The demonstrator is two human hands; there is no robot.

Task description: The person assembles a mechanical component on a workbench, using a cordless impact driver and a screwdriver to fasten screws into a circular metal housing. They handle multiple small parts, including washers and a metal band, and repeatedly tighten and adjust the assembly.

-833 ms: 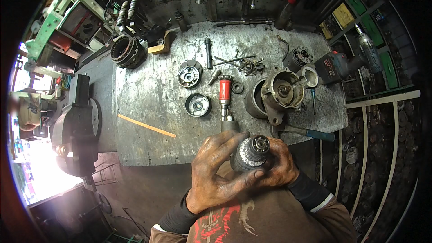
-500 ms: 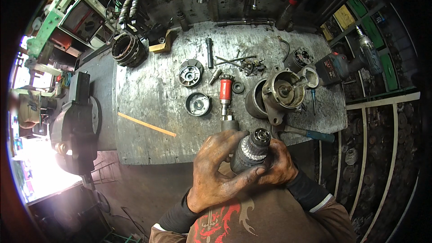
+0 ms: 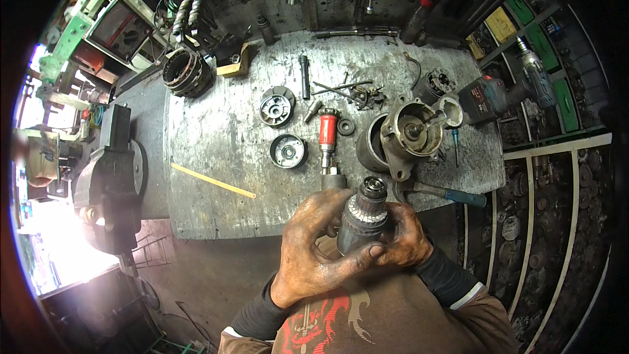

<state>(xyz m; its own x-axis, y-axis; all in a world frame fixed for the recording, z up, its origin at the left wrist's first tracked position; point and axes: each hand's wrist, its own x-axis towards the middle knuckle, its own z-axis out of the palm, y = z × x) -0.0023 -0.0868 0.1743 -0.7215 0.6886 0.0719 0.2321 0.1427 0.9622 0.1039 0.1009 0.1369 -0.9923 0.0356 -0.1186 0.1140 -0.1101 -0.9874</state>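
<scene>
A dark motor armature (image 3: 364, 217), with a pale ring of winding ends below its narrower top, stands nearly upright before my body at the bench's front edge. My left hand (image 3: 311, 246) is closed around its left side, the thumb laid across the front. From the right, my right hand (image 3: 407, 236) grips the lower part; some of its fingers are hidden behind the armature. Just beyond is a cast metal motor housing (image 3: 400, 169) on the bench. Two round end covers (image 3: 288, 151) and a red cylindrical tool (image 3: 328, 132) lie farther left.
A bench vise (image 3: 108, 193) stands at the left. On the metal bench (image 3: 223, 131) lie a thin yellow strip (image 3: 213, 180), a black tube (image 3: 304, 78) and long bolts. A blue-handled hammer (image 3: 462, 197) rests near the right edge, a cordless power tool (image 3: 481, 99) behind it.
The armature has tilted in my hands: its top end has moved slightly up and left in view, and more of its side shows. Both hands stay around it.
</scene>
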